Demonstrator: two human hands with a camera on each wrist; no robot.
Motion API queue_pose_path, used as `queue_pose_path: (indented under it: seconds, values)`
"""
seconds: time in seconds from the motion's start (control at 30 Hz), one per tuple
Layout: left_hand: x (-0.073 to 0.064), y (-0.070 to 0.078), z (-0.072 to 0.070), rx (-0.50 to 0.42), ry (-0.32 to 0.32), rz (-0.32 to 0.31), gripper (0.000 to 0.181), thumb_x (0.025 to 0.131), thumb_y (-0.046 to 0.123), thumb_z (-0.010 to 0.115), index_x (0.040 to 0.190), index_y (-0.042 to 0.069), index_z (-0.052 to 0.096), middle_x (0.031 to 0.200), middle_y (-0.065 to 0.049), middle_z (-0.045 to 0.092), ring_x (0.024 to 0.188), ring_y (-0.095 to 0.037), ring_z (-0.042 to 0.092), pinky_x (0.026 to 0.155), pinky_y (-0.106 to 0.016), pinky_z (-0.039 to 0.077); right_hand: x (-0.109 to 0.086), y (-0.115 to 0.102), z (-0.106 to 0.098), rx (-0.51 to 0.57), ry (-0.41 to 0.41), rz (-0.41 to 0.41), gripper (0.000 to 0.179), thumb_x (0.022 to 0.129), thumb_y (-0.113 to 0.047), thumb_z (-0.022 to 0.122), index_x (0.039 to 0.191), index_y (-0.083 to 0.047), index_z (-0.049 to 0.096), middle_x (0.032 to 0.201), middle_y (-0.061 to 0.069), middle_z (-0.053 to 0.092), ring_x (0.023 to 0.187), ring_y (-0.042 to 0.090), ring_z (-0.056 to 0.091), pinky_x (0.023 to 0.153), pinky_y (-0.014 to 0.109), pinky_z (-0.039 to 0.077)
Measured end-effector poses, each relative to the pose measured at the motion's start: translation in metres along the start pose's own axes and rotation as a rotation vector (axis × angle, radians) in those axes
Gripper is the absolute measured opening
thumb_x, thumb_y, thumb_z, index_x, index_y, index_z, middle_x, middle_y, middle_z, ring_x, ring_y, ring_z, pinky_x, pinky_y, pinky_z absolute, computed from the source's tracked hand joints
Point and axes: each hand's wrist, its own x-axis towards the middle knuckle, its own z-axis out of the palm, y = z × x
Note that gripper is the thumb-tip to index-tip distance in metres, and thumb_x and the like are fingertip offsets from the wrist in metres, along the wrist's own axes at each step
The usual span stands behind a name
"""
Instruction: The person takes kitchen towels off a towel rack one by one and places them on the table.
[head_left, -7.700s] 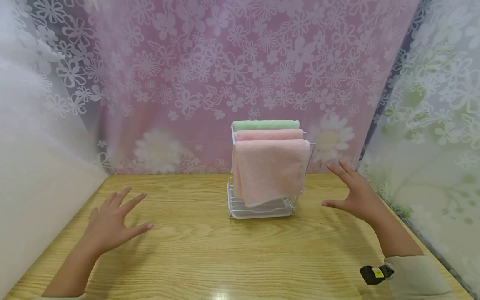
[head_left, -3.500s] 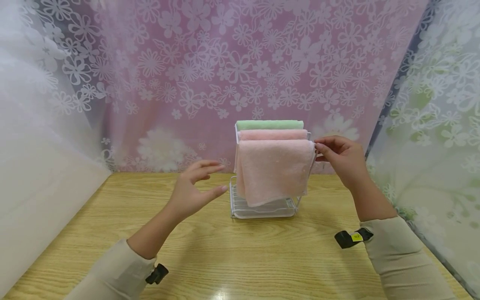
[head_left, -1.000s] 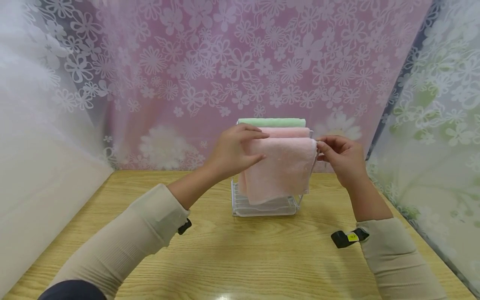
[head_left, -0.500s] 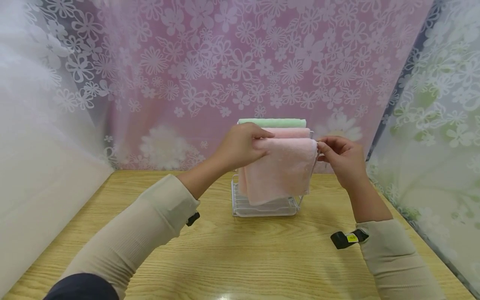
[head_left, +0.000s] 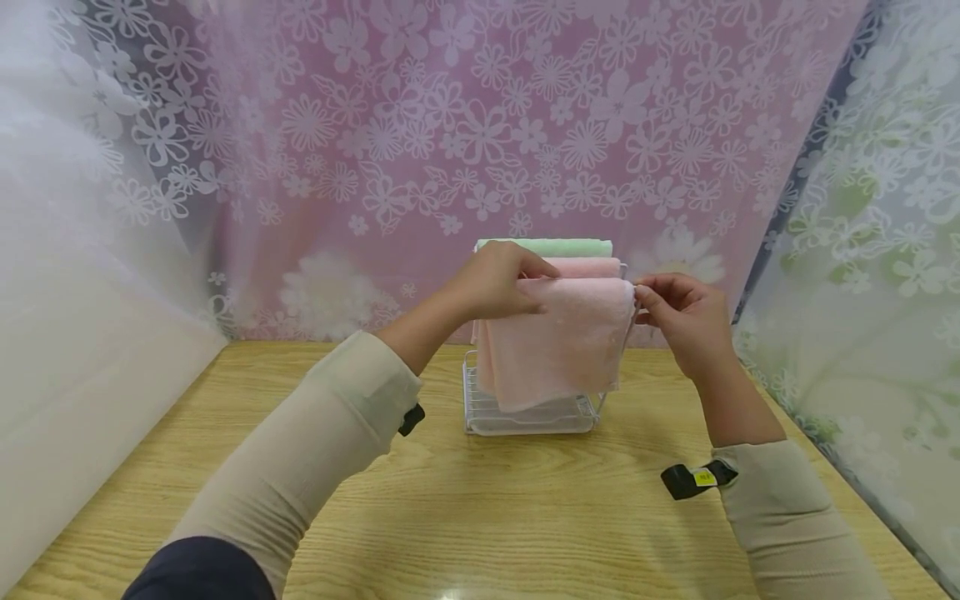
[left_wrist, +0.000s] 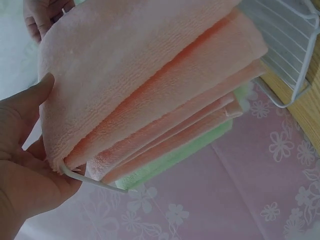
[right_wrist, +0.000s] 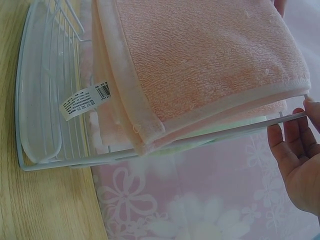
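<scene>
A white wire towel rack [head_left: 528, 423] stands on the table with towels draped over its bars. The front pink towel [head_left: 562, 354] hangs lowest. Behind it are a second pink towel [head_left: 588, 267] and a green towel [head_left: 566, 247] at the back. My left hand [head_left: 491, 279] holds the left part of the front towel's top edge, thumb in front and fingers behind. At the towel's right end, my right hand [head_left: 688, 321] pinches the rack's white wire frame by its upper corner. In the right wrist view, a printed care label [right_wrist: 87, 101] sticks out from the towel.
The rack's base holds a shallow white tray [right_wrist: 37, 145] under wire bars. Behind the wooden table [head_left: 480, 517] hangs a pink floral curtain [head_left: 420, 167]. Pale sheets stand at the left [head_left: 90, 333] and right [head_left: 885, 333]. Black camera mounts sit at both wrists.
My left hand came from the left table side to the front towel's top, closed on it and slid rightward along it. My right hand came to the rack's corner and has stayed there.
</scene>
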Motion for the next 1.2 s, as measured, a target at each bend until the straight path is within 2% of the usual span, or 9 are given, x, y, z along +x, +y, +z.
queue_pose_path:
  seconds: [0.17, 0.3, 0.43, 0.73, 0.97, 1.2]
  values:
    - [0.008, 0.001, 0.000, -0.006, -0.058, 0.026, 0.038, 0.085, 0.019, 0.077, 0.122, 0.015, 0.071, 0.114, 0.001, 0.070, 0.088, -0.013, 0.054, 0.076, -0.025, 0.044, 0.001, 0.001, 0.000, -0.022, 0.008, -0.005, 0.018, 0.092, -0.007, 0.067, 0.102, 0.008, 0.068, 0.089, 0.002, 0.068, 0.075, 0.014, 0.065, 0.066, 0.024, 0.057]
    - [0.014, 0.000, 0.002, -0.004, -0.062, 0.046, 0.035, 0.085, 0.018, 0.077, 0.120, 0.014, 0.072, 0.107, 0.000, 0.071, 0.089, -0.012, 0.058, 0.075, -0.024, 0.047, 0.002, 0.001, 0.001, -0.038, 0.003, -0.009, 0.019, 0.092, -0.008, 0.067, 0.102, 0.008, 0.068, 0.088, 0.002, 0.068, 0.075, 0.015, 0.065, 0.067, 0.024, 0.057]
    - [0.017, 0.001, 0.003, -0.036, -0.048, 0.032, 0.031, 0.085, 0.016, 0.077, 0.116, 0.013, 0.074, 0.102, -0.001, 0.072, 0.087, -0.013, 0.060, 0.073, -0.024, 0.048, 0.002, 0.001, 0.001, -0.067, 0.002, -0.008, 0.019, 0.093, -0.009, 0.067, 0.102, 0.007, 0.068, 0.088, 0.002, 0.068, 0.075, 0.014, 0.065, 0.067, 0.024, 0.057]
    - [0.018, 0.000, 0.005, -0.103, -0.001, -0.011, 0.026, 0.084, 0.014, 0.078, 0.109, 0.013, 0.077, 0.092, 0.000, 0.074, 0.075, -0.011, 0.055, 0.065, -0.021, 0.045, 0.002, 0.001, 0.001, -0.075, 0.008, -0.002, 0.019, 0.092, -0.010, 0.068, 0.102, 0.007, 0.069, 0.089, 0.002, 0.068, 0.075, 0.015, 0.065, 0.066, 0.024, 0.057]
    - [0.016, -0.002, 0.006, -0.180, 0.060, -0.020, 0.021, 0.082, 0.015, 0.080, 0.103, 0.012, 0.079, 0.083, 0.003, 0.073, 0.071, -0.010, 0.053, 0.061, -0.021, 0.043, 0.001, 0.000, -0.001, -0.039, 0.002, -0.007, 0.016, 0.091, -0.007, 0.068, 0.101, 0.006, 0.069, 0.089, 0.005, 0.067, 0.074, 0.015, 0.065, 0.065, 0.022, 0.057]
    - [0.015, -0.002, 0.003, -0.263, 0.098, -0.040, 0.018, 0.082, 0.015, 0.080, 0.100, 0.012, 0.079, 0.089, 0.004, 0.074, 0.078, -0.008, 0.059, 0.063, -0.020, 0.047, 0.001, 0.002, 0.000, -0.050, 0.005, -0.017, 0.015, 0.092, -0.007, 0.067, 0.100, 0.004, 0.070, 0.090, 0.004, 0.068, 0.074, 0.014, 0.065, 0.065, 0.023, 0.057]
